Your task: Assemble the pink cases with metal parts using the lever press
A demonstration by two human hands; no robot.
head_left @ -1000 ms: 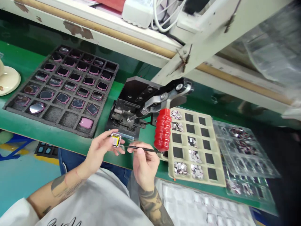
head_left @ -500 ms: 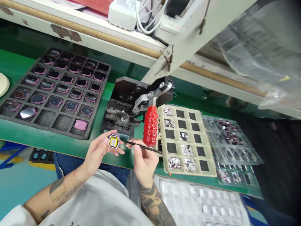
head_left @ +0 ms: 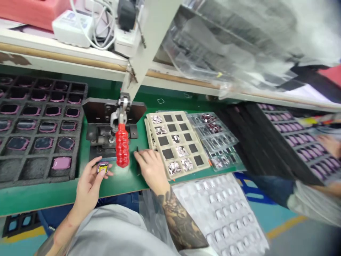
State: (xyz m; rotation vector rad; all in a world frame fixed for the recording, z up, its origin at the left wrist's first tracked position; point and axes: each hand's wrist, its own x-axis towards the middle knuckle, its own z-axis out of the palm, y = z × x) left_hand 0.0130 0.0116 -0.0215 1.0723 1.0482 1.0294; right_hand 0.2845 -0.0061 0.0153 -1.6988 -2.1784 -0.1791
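Observation:
My left hand [head_left: 90, 181] pinches a small purple-framed smartwatch case [head_left: 102, 168] with its inside facing up, showing a yellow patch. Its thumb lies across the case's lower edge, above the bench in front of the press. My right hand [head_left: 150, 165] is palm down on the green bench with its fingers curled over a thin black tool [head_left: 137, 150], mostly hidden under the fingertips. Between my hands, a little further back, stands a black toggle press [head_left: 106, 133] with a red ribbed handle [head_left: 122, 147].
A dark foam tray [head_left: 76, 142] of purple-framed watches stands on the left. Right of the press lies a beige compartment tray [head_left: 166, 140] with small pieces, then clear plastic trays [head_left: 226, 142]. A white blister sheet [head_left: 191, 199] hangs below the bench edge. Another person's hand [head_left: 330, 144] shows at far right.
The view has swung to the right. My right hand has drawn away from the watch case, turned palm down and brought the black tool to the bench. The left hand still holds the case.

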